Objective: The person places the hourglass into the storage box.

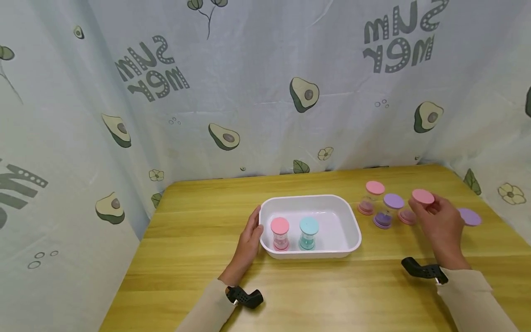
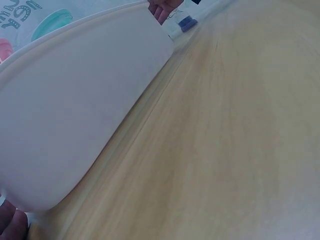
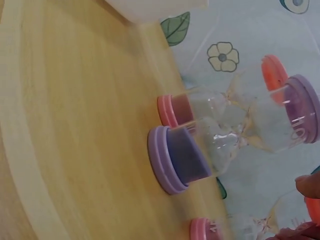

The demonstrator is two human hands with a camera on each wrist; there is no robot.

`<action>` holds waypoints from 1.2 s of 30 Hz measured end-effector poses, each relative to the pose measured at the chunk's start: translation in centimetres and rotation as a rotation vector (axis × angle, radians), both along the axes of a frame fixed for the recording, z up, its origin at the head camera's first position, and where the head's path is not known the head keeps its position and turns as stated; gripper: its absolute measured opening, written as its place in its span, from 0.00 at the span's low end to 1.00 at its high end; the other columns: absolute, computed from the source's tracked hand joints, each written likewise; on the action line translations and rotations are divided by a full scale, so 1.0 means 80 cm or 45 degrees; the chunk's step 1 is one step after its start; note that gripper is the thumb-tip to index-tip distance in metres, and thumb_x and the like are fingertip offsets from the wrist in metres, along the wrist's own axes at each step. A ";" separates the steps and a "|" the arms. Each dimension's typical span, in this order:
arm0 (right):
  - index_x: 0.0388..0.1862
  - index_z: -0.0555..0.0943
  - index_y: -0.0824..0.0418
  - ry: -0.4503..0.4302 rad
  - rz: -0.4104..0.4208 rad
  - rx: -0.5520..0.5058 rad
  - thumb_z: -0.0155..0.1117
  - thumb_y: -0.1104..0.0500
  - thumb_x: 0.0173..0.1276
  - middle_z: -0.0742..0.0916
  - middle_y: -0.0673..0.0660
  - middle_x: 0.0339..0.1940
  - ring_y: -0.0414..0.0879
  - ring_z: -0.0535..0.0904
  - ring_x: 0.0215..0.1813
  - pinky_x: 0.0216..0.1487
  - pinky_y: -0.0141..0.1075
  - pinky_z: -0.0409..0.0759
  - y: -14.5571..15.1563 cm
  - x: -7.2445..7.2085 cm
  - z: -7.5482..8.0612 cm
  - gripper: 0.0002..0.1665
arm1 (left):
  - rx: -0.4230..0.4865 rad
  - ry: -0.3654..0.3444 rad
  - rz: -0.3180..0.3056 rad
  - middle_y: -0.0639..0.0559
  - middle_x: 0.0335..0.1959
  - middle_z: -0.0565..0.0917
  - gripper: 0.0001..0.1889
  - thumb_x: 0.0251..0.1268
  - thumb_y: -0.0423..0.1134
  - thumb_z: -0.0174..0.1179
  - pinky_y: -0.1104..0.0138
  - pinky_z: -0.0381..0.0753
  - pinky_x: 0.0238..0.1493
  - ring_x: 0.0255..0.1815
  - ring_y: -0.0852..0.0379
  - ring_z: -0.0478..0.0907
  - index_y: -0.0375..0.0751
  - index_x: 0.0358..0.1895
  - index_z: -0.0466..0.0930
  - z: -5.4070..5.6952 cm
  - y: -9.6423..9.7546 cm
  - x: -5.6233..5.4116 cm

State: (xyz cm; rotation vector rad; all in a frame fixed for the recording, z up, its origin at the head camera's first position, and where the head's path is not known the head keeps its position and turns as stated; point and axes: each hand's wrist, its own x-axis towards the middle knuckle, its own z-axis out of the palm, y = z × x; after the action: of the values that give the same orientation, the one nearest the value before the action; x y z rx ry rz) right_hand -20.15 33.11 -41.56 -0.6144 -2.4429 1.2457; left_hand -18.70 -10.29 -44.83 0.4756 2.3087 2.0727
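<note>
My right hand (image 1: pixel 443 226) pinches a pink sand timer (image 1: pixel 423 197) near its pink top cap; its base shows left of the fingers. In the right wrist view a fingertip lies against the cap, at the lower right edge. Just left stand a purple sand timer (image 1: pixel 388 211) and another pink sand timer (image 1: pixel 371 197), both upright. My left hand (image 1: pixel 246 242) rests against the left end of a white tray (image 1: pixel 338 226), its thumb by the rim. Inside the tray, a pink sand timer (image 1: pixel 280 234) and a teal sand timer (image 1: pixel 308 234) stand side by side.
Another purple-topped timer (image 1: pixel 470 216) is partly hidden behind my right hand. The wooden table (image 1: pixel 199 230) runs back to a printed curtain (image 1: pixel 257 97). Each wrist carries a black strap-on camera, such as the left wrist camera (image 1: pixel 249 299).
</note>
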 end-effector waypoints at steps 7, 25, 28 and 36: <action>0.64 0.72 0.70 0.003 -0.011 0.000 0.65 0.43 0.64 0.81 0.69 0.55 0.18 0.65 0.32 0.29 0.13 0.69 0.004 -0.004 -0.012 0.40 | 0.001 0.007 0.013 0.37 0.76 0.53 0.27 0.77 0.29 0.38 0.59 0.57 0.71 0.75 0.46 0.51 0.33 0.76 0.47 0.001 0.001 0.000; 0.65 0.73 0.65 -0.026 -0.101 -0.005 0.66 0.43 0.62 0.81 0.66 0.59 0.17 0.64 0.31 0.31 0.14 0.69 0.001 -0.009 -0.016 0.39 | 0.002 0.012 0.022 0.37 0.75 0.54 0.27 0.77 0.29 0.38 0.60 0.55 0.71 0.75 0.46 0.51 0.33 0.76 0.48 -0.002 0.001 -0.002; 0.66 0.73 0.62 -0.010 -0.122 -0.003 0.67 0.43 0.62 0.80 0.65 0.60 0.16 0.64 0.31 0.38 0.16 0.71 0.000 -0.010 -0.015 0.38 | -0.003 0.016 0.025 0.38 0.75 0.55 0.27 0.77 0.30 0.39 0.59 0.56 0.71 0.75 0.46 0.52 0.34 0.76 0.48 -0.002 0.000 -0.003; 0.67 0.73 0.59 0.002 -0.149 -0.022 0.67 0.44 0.62 0.78 0.63 0.63 0.22 0.75 0.49 0.49 0.17 0.73 -0.004 -0.005 -0.007 0.38 | -0.007 0.024 0.034 0.38 0.75 0.55 0.27 0.76 0.29 0.39 0.58 0.57 0.71 0.75 0.47 0.53 0.33 0.76 0.48 -0.002 0.001 -0.005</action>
State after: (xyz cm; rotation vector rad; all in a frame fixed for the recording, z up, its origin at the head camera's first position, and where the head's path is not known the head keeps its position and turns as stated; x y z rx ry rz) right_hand -20.51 32.79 -42.08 -0.7497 -2.3605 1.2217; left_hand -19.13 -10.19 -44.98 0.4684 2.3433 2.0822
